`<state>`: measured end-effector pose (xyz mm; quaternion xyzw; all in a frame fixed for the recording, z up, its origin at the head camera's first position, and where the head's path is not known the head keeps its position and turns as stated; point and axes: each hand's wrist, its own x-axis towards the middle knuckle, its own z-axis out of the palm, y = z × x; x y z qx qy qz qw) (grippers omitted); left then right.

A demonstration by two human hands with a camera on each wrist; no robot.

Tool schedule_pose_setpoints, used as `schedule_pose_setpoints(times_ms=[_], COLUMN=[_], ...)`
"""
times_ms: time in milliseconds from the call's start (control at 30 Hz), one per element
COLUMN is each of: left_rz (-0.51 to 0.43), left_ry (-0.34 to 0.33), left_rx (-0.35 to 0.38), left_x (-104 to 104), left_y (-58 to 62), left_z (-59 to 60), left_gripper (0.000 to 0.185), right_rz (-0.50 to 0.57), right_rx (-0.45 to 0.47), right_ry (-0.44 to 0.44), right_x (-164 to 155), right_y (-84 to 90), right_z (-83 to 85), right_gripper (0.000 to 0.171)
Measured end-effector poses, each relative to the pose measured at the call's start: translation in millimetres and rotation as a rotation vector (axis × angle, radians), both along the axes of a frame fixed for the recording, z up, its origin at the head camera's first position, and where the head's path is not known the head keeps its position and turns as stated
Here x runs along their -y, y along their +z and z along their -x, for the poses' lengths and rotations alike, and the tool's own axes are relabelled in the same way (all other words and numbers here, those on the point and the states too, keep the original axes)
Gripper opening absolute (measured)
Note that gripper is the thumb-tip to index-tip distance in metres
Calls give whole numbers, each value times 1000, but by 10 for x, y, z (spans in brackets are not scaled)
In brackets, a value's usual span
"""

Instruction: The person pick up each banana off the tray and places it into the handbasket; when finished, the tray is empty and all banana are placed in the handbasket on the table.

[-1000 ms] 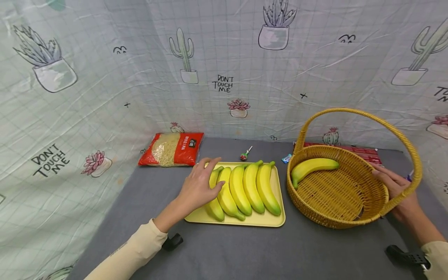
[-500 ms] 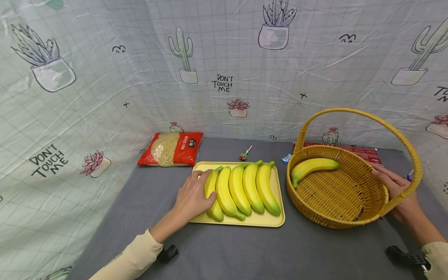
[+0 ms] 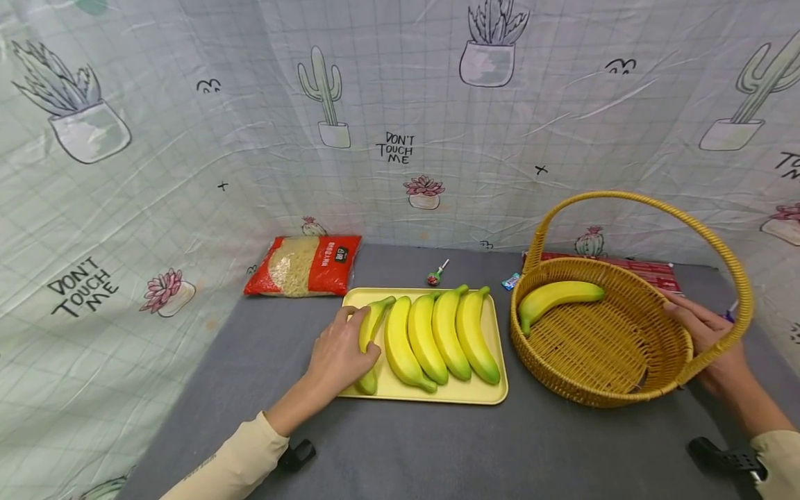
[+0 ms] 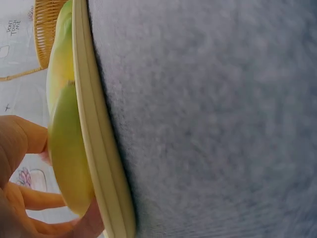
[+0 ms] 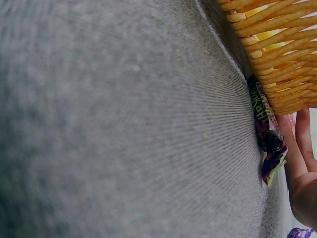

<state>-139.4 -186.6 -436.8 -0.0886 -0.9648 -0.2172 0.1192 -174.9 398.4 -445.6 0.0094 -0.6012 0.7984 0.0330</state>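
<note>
On the tabletop (image 3: 437,444), view by view:
Head view, left hand (image 3: 337,354): fingers curl round the leftmost banana (image 3: 369,333) on the yellow tray (image 3: 481,397), beside four more.
Head view, right hand (image 3: 709,340): fingers lie straight along the basket (image 3: 600,396) wall; one banana lies inside.
Left wrist view: fingers (image 4: 25,144) and thumb pinch the banana (image 4: 69,158) above the tray (image 4: 99,148) rim.
Right wrist view: right hand (image 5: 302,183) by the basket (image 5: 282,64), a wrapper (image 5: 267,139) just beside it.

You face a pale checked backdrop cloth (image 3: 400,104) printed with potted cacti and "DON'T TOUCH ME", hung round a grey felt tabletop (image 3: 437,444) under even, soft light.
</note>
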Motion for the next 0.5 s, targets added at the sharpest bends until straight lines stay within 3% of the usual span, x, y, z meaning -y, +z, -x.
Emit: schedule_pose_setpoints(times_ms=[500], left_rz=[-25], left_ry=[-3], left_rx=[57], left_x=[122], left_y=[23], left_z=[42], left_gripper=[67], right_rz=[-6], right_rx=[-7], right_ry=[7], right_x=[-3], right_y=[0], right_z=[-6], right_gripper=[36])
